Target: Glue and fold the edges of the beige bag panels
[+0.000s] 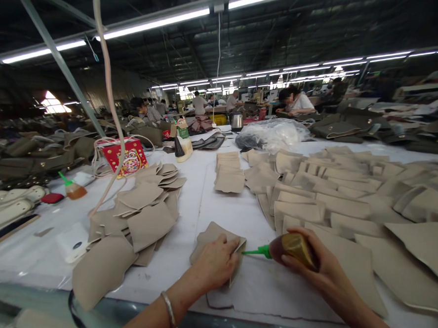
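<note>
My right hand (314, 257) is wrapped round a glue bottle (293, 248) with amber liquid and a green nozzle. The bottle lies nearly level, its tip at the right edge of a taupe leather piece (210, 237). My left hand (217, 263) presses on that piece, fingers bent over a folded part near the nozzle tip. Whether the fingers pinch the fold or only hold it down is partly hidden. Similar pieces form a loose pile (152, 225) to the left, and many more overlap in rows (336, 201) on the right.
A small stack of pieces (229, 173) lies mid-table. Further off are a red bag (129, 157), a plastic bag (276, 134) and a kettle (236, 122). Another glue bottle (75, 190) stands at left, near a white device (73, 243). A hanging cable (108, 91) crosses the left side. Co-workers sit beyond.
</note>
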`<act>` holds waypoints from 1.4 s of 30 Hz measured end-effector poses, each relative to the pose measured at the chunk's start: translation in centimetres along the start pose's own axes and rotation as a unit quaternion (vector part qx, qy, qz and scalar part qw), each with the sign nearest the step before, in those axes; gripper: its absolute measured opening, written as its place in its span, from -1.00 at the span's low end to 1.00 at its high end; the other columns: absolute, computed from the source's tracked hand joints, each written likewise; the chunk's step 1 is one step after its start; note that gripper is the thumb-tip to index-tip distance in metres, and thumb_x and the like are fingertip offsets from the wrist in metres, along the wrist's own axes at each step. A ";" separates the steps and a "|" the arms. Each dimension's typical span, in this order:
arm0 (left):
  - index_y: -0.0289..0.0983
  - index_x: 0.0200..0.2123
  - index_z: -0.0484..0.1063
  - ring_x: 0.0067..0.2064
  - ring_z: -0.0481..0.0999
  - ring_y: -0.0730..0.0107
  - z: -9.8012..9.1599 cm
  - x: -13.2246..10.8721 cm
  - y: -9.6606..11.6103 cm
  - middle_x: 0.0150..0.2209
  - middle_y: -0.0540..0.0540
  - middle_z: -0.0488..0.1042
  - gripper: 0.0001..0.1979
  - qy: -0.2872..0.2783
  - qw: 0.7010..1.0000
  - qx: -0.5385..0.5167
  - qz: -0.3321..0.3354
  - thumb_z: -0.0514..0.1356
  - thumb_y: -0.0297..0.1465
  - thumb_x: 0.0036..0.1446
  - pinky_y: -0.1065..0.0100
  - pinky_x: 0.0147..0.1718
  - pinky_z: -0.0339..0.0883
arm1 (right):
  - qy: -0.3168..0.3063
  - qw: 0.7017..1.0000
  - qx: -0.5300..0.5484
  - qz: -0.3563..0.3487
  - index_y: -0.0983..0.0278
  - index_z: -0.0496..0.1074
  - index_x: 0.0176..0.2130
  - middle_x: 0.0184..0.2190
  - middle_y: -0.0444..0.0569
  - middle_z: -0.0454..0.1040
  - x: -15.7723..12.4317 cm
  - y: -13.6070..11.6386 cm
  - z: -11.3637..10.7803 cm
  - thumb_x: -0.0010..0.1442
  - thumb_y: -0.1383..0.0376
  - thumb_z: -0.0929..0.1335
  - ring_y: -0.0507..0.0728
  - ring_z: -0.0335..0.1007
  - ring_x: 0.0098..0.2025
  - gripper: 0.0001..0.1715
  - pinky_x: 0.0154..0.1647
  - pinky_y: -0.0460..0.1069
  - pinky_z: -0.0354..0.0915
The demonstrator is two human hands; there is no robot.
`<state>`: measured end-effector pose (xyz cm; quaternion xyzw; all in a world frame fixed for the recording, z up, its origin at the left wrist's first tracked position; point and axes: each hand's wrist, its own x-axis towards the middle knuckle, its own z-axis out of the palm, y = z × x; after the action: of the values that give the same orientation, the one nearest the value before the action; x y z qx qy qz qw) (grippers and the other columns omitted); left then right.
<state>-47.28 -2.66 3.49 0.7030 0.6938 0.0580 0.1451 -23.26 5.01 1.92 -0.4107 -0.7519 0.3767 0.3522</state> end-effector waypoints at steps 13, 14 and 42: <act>-0.09 0.24 0.16 -0.15 0.50 0.15 0.1 -0.1 -0.1 -0.11 -0.13 0.41 -0.51 0.003 1.000 -0.011 0.001 -0.14 -0.31 0.26 0.21 -0.14 0.33 | -0.042 0.996 0.080 0.021 0.16 0.30 0.00 -0.16 -0.07 0.47 -1.8 0.5 0.9 0.03 0.06 0.44 0.22 0.45 -0.18 -0.43 -0.14 0.00 0.36; -0.10 0.24 0.15 -0.15 0.51 0.15 0.1 -0.1 0.0 -0.11 -0.13 0.41 -0.51 0.005 1.000 -0.009 0.000 -0.13 -0.31 0.25 0.21 -0.14 0.33 | -0.049 0.994 0.095 0.021 0.16 0.31 -0.01 -0.16 -0.08 0.46 -1.8 0.5 0.9 0.03 0.06 0.44 0.22 0.45 -0.17 -0.43 -0.14 -0.01 0.36; -0.13 0.24 0.16 -0.12 0.49 0.13 0.4 -0.2 0.0 -0.08 -0.15 0.40 -0.52 -0.001 0.999 -0.026 -0.025 -0.12 -0.29 0.26 0.19 -0.10 0.32 | -0.036 0.998 0.047 0.007 0.15 0.28 0.01 -0.19 -0.07 0.46 -1.7 0.8 0.4 0.07 0.06 0.44 0.21 0.45 -0.20 -0.44 -0.14 0.01 0.38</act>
<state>-47.16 -2.91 3.18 0.6812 0.7095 0.0720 0.1658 -22.61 3.69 0.67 -0.3851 -0.7429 0.4280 0.3416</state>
